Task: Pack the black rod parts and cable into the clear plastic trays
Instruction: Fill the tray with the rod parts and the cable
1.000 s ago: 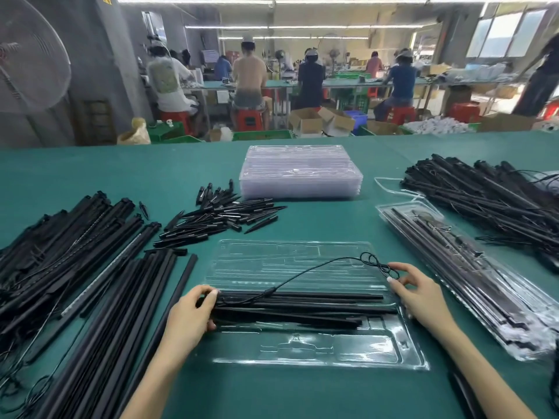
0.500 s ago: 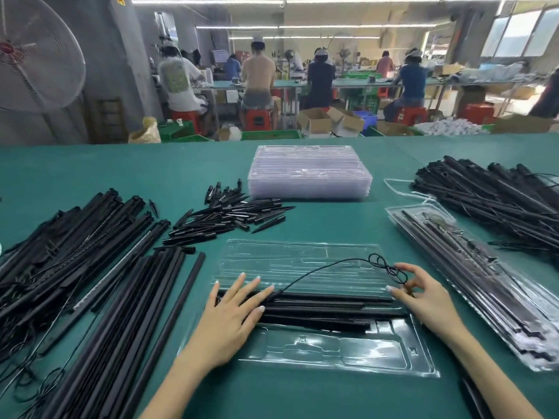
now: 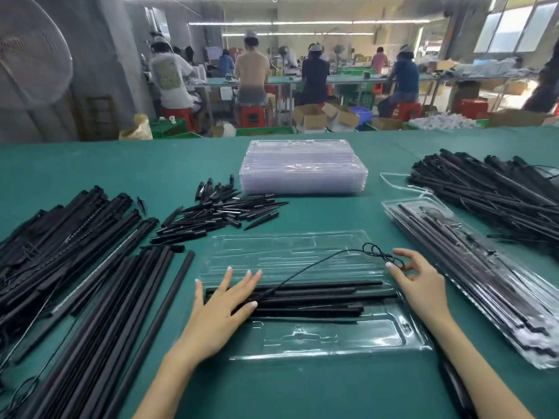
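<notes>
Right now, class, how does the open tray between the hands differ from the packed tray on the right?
The open tray lies unfolded, crosswise in front of the person; the packed tray is closed and runs diagonally away. In the open tray the black rods fill only the middle and the cable arcs loose above; the packed tray's contents are sealed inside. Both are clear plastic on the green table.

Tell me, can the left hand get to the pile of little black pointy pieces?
Probably yes. The left hand lies flat on the rods, and only bare green table lies between it and the small pieces.
</notes>
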{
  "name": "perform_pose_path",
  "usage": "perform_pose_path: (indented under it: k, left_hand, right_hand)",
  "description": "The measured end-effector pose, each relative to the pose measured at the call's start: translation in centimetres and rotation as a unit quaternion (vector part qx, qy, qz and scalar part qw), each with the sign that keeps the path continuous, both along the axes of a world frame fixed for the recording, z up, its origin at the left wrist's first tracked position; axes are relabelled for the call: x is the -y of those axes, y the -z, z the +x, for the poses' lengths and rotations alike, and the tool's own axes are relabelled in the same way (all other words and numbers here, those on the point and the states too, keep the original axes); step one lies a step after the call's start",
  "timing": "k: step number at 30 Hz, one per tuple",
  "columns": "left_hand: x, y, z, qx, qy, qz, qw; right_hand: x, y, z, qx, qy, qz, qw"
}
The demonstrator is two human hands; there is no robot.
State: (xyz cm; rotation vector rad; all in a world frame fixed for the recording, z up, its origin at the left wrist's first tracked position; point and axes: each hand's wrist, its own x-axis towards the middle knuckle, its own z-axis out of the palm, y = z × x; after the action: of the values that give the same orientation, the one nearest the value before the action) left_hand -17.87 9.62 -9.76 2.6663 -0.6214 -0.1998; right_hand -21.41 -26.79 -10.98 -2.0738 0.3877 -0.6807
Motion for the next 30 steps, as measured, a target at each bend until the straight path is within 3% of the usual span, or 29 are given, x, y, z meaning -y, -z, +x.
perform_pose_path:
  k: [4, 10, 17, 21, 25, 28, 30]
  left_hand:
    - [0.4, -0.3, 0.4, -0.036, 0.016, 0.08, 0.996]
    - [1.3, -0.2, -0.8, 0.004, -0.02, 0.056, 0.998]
    - [1.9, 0.0, -1.7, 0.041, -0.056, 0.025, 0.997]
    - [1.7, 0.4, -2.3, 0.056, -0.046, 0.023, 0.997]
    - [1.4, 0.4, -2.1, 0.06, -0.031, 0.013, 0.998]
    - [1.0, 0.6, -2.2, 0.061, -0.019, 0.029, 0.998]
    - [1.1, 0.5, -2.2, 0.064, -0.024, 0.04, 0.997]
  right_hand:
    - [0.1, -0.2, -0.5, 0.058, 0.042, -0.009, 0.997]
    - [-0.4, -0.2, -0.4, 0.018, -0.028, -0.092, 0.995]
    - [-0.3, -0.6, -0.4, 0.0, -0.038, 0.024, 0.999]
    - [-0.5, -0.7, -0.6, -0.04, -0.047, 0.002, 0.998]
    - [0.6, -0.5, -0.7, 0.022, 0.028, 0.038, 0.999]
    - [1.3, -0.1, -1.5, 0.041, 0.069, -0.015, 0.997]
    - [1.4, 0.3, -1.6, 0.001, 0.076, -0.071, 0.995]
